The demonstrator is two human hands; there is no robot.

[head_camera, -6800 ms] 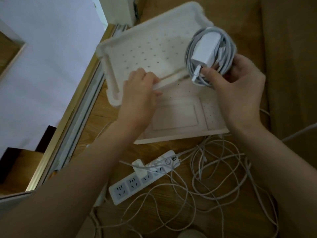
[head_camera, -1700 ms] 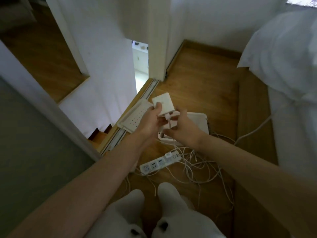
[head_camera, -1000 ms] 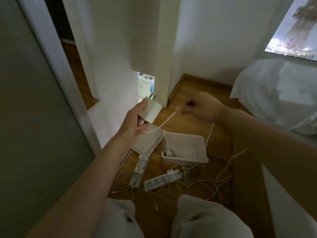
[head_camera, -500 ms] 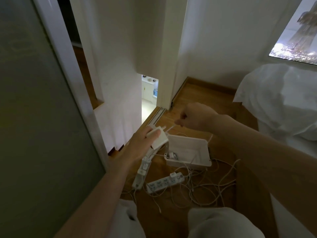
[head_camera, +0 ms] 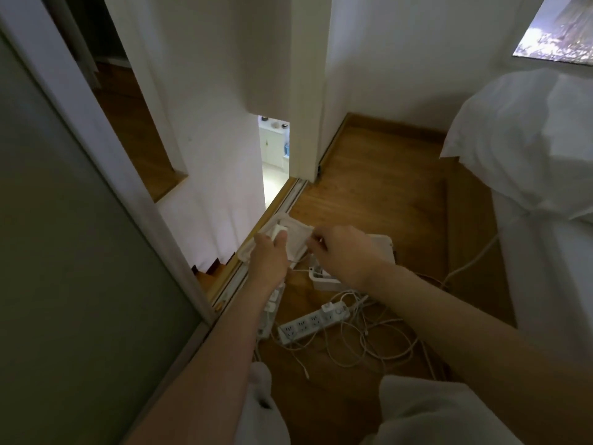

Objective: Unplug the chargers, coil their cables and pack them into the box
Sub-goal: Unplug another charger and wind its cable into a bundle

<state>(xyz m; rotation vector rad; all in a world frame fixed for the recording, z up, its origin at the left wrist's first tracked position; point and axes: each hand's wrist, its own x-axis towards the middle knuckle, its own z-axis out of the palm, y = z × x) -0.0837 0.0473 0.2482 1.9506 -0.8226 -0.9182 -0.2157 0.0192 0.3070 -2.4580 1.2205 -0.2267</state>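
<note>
the left hand (head_camera: 269, 252) is clamped round a white charger (head_camera: 278, 232), held up just left of the box (head_camera: 383, 244). the right hand (head_camera: 341, 252) hovers over the box, its fingers curled together in a pinch. the pinch seems to be on the charger's cable, though the wire there is too thin to make out. the lid (head_camera: 296, 244) lies against the box's left side. a power strip (head_camera: 313, 322) and loose cables (head_camera: 369, 343) lie on the floor on the near side of the box.

the step looks like coiling this charger's cable. to do it well, hold the charger steady as the anchor and lay each loop to the same size against it. let the wire slide through the pinch so it feeds without twist. the tail likely runs down into the tangle near the box, so draw it in slowly; a snag could drag the strip or other wires along. tuck the end under a loop before lowering the bundle into the box.
</note>
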